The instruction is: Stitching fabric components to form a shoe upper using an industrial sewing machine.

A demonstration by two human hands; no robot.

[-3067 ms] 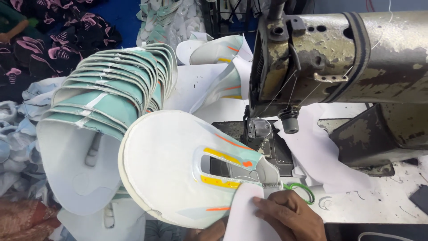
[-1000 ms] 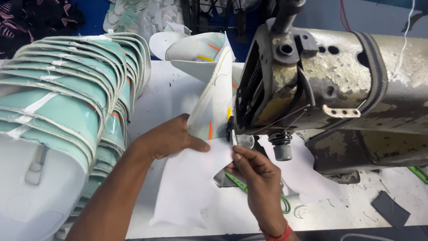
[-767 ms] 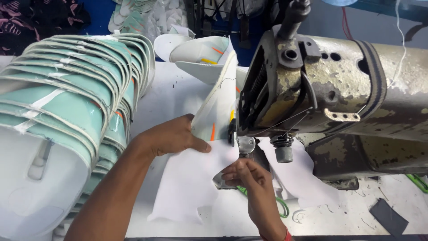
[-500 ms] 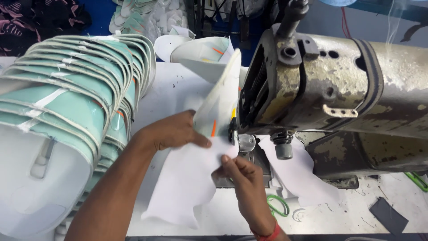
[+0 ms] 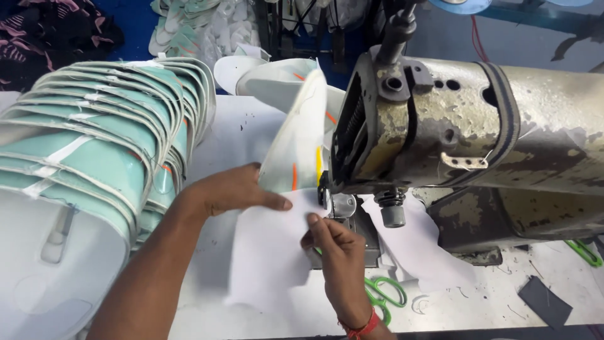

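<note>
Presently the person is feeding a white shoe-upper panel (image 5: 277, 252) under the head of an old, paint-worn industrial sewing machine (image 5: 465, 126); the step in hand appears to be positioning the piece at the needle area, with stitching not evidently begun. The left hand (image 5: 236, 192) lies flat, palm down, on the panel, fingers extended toward the machine, pressing it to the white tabletop (image 5: 478, 302); it presses rather than closes on the piece. The right hand (image 5: 336, 242), with a red thread band at the wrist, pinches the panel's edge just beside the presser foot (image 5: 343, 204), fingers closed on the material. The panel lies between the two hands, its flat white portion spread on the tabletop toward the person, its far portion standing up, curved, against the machine's face, showing mint, orange and yellow markings. Its long axis runs roughly from the near edge of the tabletop away toward the machine, with the upturned end pointing up and away. In my judgement the next move calls for steady, level guidance of the edge at the foot, both hands keeping the material taut and fingers clear of the needle. A tall stack of like mint-and-white panels (image 5: 94, 164) stands at the left, well apart from the needle. Green-handled scissors (image 5: 384, 293) lie on the tabletop near the right wrist. A dark scrap (image 5: 544, 302) lies at lower right.
</note>
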